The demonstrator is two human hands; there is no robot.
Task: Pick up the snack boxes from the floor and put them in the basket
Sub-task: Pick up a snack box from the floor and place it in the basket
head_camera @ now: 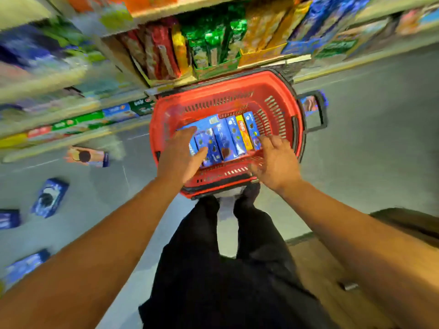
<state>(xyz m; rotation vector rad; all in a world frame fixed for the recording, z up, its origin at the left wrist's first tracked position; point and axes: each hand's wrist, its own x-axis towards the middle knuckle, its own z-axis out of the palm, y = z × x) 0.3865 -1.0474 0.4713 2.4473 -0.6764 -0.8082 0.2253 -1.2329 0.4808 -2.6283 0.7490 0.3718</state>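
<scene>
Head view, looking down past a person's dark trousers at a red plastic basket (166, 108) standing on the grey floor (368, 138) of a shop aisle, just in front of stocked shelves (202, 43). Inside the basket, a row of blue snack boxes (228, 136) lies side by side, with one yellow box (243, 135) among them.

Both hands reach down over the near rim. The left hand (180, 155) is spread flat, fingers straight, resting on the boxes at the left end of the row; it grips nothing. The right hand (275, 160) is also spread and loose, fingers slightly bent, hovering over the right end of the row. Whether it touches a box I cannot tell; it holds nothing.

The step in hand looks like settling the boxes in the basket. Doing it well means pressing them level and close together so room remains.

More boxes wait on the floor to the left, well apart from the basket: a pink box (88, 156), a blue box (50, 198) below it, another blue one at the frame edge (9, 218), and one more lower down (26, 265). The task is partly done by my judgement. The view's edges are blurred.
</scene>
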